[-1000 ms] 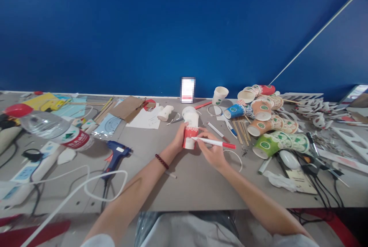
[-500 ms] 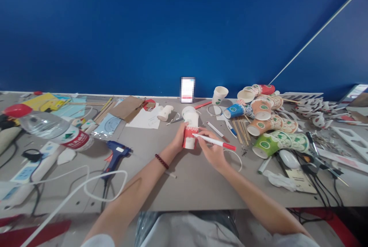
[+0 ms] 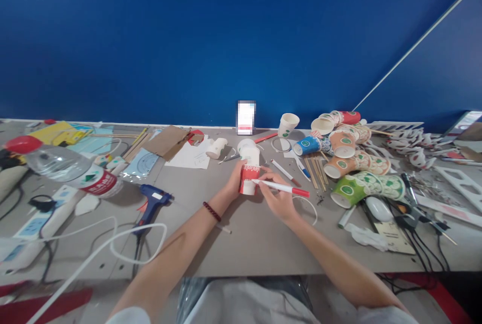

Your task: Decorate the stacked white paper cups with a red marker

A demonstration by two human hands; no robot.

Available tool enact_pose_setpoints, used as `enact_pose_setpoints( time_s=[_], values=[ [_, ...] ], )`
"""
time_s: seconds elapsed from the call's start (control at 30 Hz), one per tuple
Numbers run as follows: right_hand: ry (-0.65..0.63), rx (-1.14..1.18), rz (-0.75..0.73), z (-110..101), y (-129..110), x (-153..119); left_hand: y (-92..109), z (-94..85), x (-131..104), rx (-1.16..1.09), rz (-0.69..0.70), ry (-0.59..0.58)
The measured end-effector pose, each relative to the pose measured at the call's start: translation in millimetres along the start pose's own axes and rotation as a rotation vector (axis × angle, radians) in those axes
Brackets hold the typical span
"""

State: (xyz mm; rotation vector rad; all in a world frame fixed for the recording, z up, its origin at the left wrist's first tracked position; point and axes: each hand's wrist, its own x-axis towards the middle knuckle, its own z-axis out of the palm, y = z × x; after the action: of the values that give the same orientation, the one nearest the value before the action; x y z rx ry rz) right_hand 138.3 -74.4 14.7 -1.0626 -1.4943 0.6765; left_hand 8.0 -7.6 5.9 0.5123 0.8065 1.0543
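Observation:
Gripped by my left hand (image 3: 234, 183) is a white paper cup (image 3: 249, 173) whose side is partly coloured red with a white pattern. A patch low on its side is still white. My right hand (image 3: 277, 198) is closed on a marker (image 3: 284, 187) with a white barrel and a red end; its tip is at the cup's side, near the white patch. Behind the held cup stands another white paper cup (image 3: 247, 144), partly overlapped by it.
A blue glue gun (image 3: 153, 203) and a water bottle (image 3: 71, 171) lie on the left, with a white cable looping in front. Coloured paper cups (image 3: 350, 191) are heaped right of my hands. A propped phone (image 3: 246, 118) stands at the blue wall.
The marker tip has shifted slightly down on the cup's side, and my right hand with it. More of the red band shows. My left hand keeps its hold.

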Motion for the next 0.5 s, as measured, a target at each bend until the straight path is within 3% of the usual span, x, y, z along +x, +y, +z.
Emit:
enact_pose_setpoints(
  time_s=[0.27, 0.5],
  values=[
    [0.014, 0.018, 0.000, -0.7, -3.1, 2.0, 1.7, 1.1, -0.1, -0.033, 0.019, 0.028],
    [0.148, 0.045, 0.030, -3.1, -3.6, 1.3, 4.4, 0.3, -1.1, -0.060, -0.004, -0.025]
  ],
)
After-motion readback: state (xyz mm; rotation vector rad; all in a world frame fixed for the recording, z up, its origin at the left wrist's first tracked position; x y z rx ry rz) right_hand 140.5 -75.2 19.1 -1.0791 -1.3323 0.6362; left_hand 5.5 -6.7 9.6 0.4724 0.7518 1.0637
